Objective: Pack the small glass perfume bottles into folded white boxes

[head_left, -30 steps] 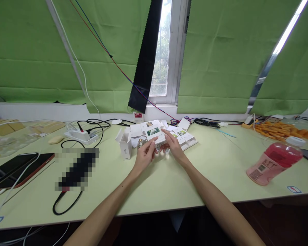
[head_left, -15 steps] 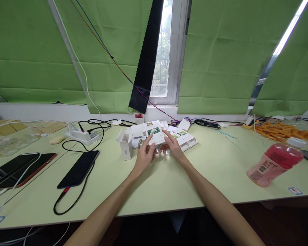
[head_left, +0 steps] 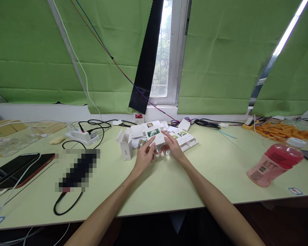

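Note:
Between my two hands is a small white box with a green and white floral picture on its upper face. My left hand grips its left side, thumb at the near edge. From the right, my right hand closes on it with the index finger along the edge. Clear, shiny glass-like objects show partly beneath the hands; their kind is hidden. An upright white carton with its top flaps open stands left of my left hand. More white picture boxes lie just behind and to the right.
A pink drink bottle leans at the right. To the left are a pixelated dark device, dark phones or tablets and a white power strip. Black cables run along the back, with orange pieces at far right.
The white box and both hands stay nearly in place; the box has tilted or shifted very slightly. The dark device at left is now pixelated.

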The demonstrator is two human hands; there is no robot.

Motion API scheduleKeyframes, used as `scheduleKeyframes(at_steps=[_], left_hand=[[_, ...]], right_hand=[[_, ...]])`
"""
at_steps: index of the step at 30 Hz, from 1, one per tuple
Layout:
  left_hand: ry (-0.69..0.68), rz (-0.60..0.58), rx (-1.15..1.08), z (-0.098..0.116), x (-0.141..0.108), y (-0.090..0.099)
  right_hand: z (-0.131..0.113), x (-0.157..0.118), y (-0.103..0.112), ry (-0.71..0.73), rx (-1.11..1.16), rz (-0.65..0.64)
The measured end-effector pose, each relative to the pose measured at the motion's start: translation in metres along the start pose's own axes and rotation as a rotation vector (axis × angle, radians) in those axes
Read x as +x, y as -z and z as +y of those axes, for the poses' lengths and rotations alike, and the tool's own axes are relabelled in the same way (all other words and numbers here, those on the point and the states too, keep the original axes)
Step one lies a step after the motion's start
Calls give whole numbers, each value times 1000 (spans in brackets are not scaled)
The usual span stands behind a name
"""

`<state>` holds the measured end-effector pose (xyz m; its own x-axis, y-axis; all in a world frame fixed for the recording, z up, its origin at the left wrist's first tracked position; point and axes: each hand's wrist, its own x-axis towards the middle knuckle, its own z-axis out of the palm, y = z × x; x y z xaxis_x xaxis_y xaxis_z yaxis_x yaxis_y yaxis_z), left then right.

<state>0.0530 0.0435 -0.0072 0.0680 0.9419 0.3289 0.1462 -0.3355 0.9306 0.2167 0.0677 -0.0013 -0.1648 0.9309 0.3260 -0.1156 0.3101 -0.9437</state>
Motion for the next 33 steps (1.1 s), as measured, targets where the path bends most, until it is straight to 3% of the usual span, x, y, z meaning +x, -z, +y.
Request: scheduleKeyframes(at_steps=[24, 33], left_hand=[[-8, 16, 8, 0, 0, 0], [4, 12, 17, 7, -3, -1]], right_hand=[[1, 0, -2, 28, -48, 5], [5, -5, -5, 50, -162, -8]])
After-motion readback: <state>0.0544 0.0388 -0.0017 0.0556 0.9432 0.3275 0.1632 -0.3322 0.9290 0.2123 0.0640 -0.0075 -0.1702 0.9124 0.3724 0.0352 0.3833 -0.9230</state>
